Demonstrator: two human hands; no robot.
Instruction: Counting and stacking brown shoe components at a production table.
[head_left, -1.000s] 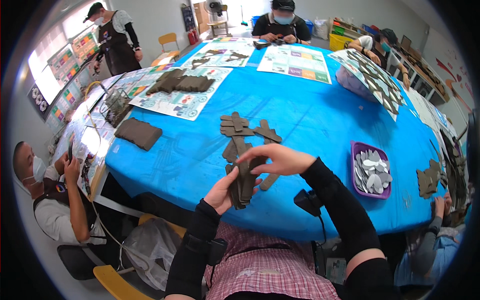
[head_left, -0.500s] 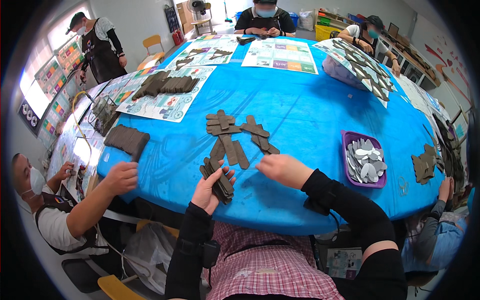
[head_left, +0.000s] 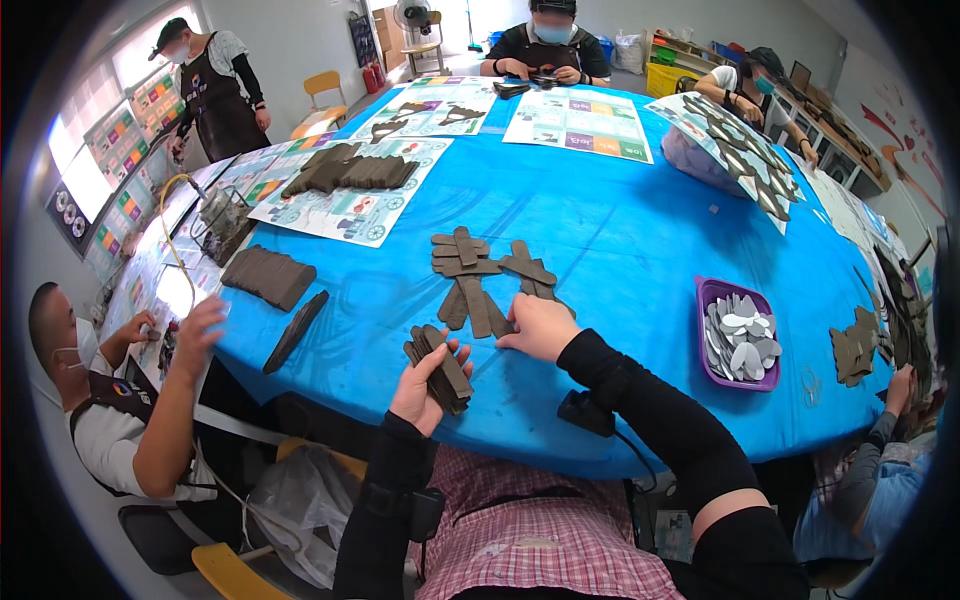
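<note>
My left hand point(head_left: 420, 393) is closed round a small stack of dark brown flat strips with rounded ends point(head_left: 440, 370), held above the table's near edge. My right hand point(head_left: 541, 328) is bent down at the near end of a loose pile of the same brown strips point(head_left: 468, 258). Its fingertips are pinched at the end of one strip, partly hidden by the fingers. Several strips in that pile lie crossed over one another.
A purple basket point(head_left: 706, 372) of white and grey ovals stands right on the blue-covered table point(head_left: 620, 250). At left lie a neat row of brown strips point(head_left: 268, 278) and a dark bundle point(head_left: 296, 332). A co-worker's raised hand point(head_left: 203, 330) is beside them; others sit around.
My right hand has moved left to the strips' near end. The co-worker at left has let go of a dark bundle, now on the table, and drawn the hand back. The view has shifted slightly.
</note>
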